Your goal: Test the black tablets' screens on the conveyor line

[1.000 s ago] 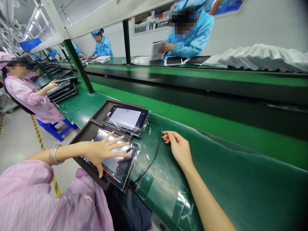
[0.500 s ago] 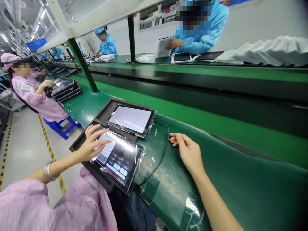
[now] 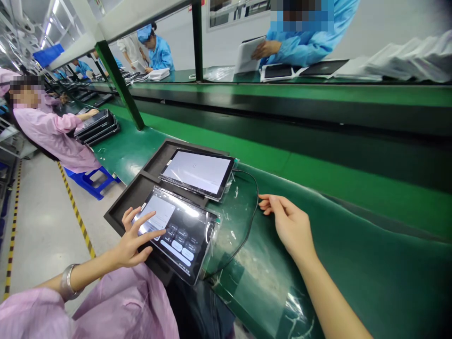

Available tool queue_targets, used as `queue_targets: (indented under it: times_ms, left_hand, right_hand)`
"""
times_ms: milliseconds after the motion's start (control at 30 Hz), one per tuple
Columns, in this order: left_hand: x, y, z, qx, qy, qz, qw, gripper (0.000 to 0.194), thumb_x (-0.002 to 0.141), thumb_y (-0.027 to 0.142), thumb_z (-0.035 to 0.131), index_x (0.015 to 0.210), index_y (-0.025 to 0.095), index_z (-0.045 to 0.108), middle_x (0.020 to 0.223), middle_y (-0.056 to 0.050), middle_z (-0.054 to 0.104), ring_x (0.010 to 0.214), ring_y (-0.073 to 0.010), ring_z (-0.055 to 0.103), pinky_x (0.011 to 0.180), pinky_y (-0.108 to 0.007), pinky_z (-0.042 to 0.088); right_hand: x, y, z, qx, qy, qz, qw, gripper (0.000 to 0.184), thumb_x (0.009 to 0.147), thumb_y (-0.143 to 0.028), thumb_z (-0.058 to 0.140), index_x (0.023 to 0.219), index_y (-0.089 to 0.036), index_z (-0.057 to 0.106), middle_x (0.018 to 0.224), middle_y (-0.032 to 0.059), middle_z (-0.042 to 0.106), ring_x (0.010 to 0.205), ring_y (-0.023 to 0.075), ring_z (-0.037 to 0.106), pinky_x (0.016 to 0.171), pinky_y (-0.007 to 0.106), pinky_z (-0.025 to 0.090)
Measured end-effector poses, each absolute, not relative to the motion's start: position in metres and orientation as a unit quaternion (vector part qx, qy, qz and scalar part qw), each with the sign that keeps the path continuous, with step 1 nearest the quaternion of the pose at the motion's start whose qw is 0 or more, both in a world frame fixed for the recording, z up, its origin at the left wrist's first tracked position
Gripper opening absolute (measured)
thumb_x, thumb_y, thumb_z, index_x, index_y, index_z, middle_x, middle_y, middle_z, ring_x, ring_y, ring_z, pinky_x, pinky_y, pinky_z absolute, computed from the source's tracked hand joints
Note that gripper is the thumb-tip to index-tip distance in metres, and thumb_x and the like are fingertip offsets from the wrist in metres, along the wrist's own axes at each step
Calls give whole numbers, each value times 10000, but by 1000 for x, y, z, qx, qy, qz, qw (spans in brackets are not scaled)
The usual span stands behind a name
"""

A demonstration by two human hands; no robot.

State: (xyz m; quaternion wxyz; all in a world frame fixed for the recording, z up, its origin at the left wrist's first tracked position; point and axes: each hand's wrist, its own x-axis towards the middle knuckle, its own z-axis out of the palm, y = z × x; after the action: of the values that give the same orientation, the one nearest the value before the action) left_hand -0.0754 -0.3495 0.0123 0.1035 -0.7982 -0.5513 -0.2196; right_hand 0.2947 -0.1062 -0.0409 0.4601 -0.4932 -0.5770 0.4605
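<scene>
Compared with half a second earlier, the left hand (image 3: 132, 245) lies farther over the near tablet (image 3: 197, 230), fingers spread; whether the fingertips touch the screen cannot be told. The red strip along that screen's lower edge is gone. The far tablet (image 3: 201, 172), blank before, now shows a small ring. The right hand (image 3: 291, 226) remains just beside the cable (image 3: 251, 226), thumb and fingers drawn together; whether they pinch it cannot be told.

Surface and room, left to right: floor tape (image 3: 73, 202), striped yellow and black; a dark tray (image 3: 120, 205), on which both tablets lie with their right ends overhanging; the scuffed green bench (image 3: 370, 263); beyond it, a long dark strip (image 3: 247, 115).

Surroundings, left to right: a co-worker in pink (image 3: 52, 134) on a blue stool (image 3: 93, 183), beside stacked tablets (image 3: 99, 128); a slanting green post (image 3: 118, 82); a co-worker in blue (image 3: 310, 49) holding a white sleeve (image 3: 245, 54); a white pile (image 3: 413, 59). The left hand hides part of the near screen; the cable bows between tablets and right hand.
</scene>
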Motion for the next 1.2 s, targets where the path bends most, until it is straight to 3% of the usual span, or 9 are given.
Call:
queue_targets:
  times_ms: [233, 400, 600, 933, 1100, 1200]
  left_hand:
    - [-76, -347, 15, -826, -525, -182, 96, 385, 1019, 411, 450, 1268, 423, 743, 1553, -28, 476, 1485, -347, 255, 1269, -583, 73]
    - [-67, -341, 23, -835, -508, -194, 84, 434, 1027, 463, 410, 1346, 417, 700, 1628, -48, 354, 1520, -376, 185, 1257, -622, 81]
    - [-50, -322, 25, -906, -400, -106, 88, 567, 855, 652, 630, 1406, 519, 614, 1560, 10, 502, 1527, -393, 205, 1269, -629, 44]
    - [-44, -299, 37, -939, -328, -59, 83, 420, 907, 505, 609, 1314, 449, 693, 1517, 53, 587, 1455, -366, 399, 1282, -614, 2]
    - [-45, -289, 42, -955, -296, -14, -2, 417, 900, 491, 609, 1302, 431, 703, 1495, 76, 603, 1363, -371, 547, 1319, -558, -6]
    - [-32, -251, 54, -956, -287, 4, -52, 454, 945, 523, 574, 1389, 450, 632, 1538, 79, 562, 1414, -347, 512, 1320, -559, 11]
  right_hand:
    - [296, -107, -41, -495, -577, 462, 456, 548, 908, -747, 588, 956, -233, 770, 842, 40, 701, 751, 196, 600, 775, 352, 497]
    - [296, -107, -41, -495, -580, 458, 457, 523, 922, -724, 590, 956, -234, 770, 853, 42, 704, 755, 195, 602, 769, 347, 497]
    - [296, -109, -40, -486, -584, 462, 459, 515, 938, -699, 577, 958, -218, 761, 834, 47, 693, 741, 194, 599, 759, 346, 493]
    - [295, -111, -33, -478, -576, 477, 462, 577, 909, -741, 572, 941, -195, 753, 814, 73, 682, 733, 208, 594, 712, 349, 513]
    - [294, -103, -34, -489, -570, 479, 455, 576, 917, -718, 550, 1029, -181, 727, 901, 95, 703, 804, 223, 631, 744, 357, 535]
    - [281, -83, -30, -495, -577, 479, 439, 577, 895, -711, 576, 1108, -186, 684, 1022, 119, 718, 933, 245, 658, 742, 340, 544]
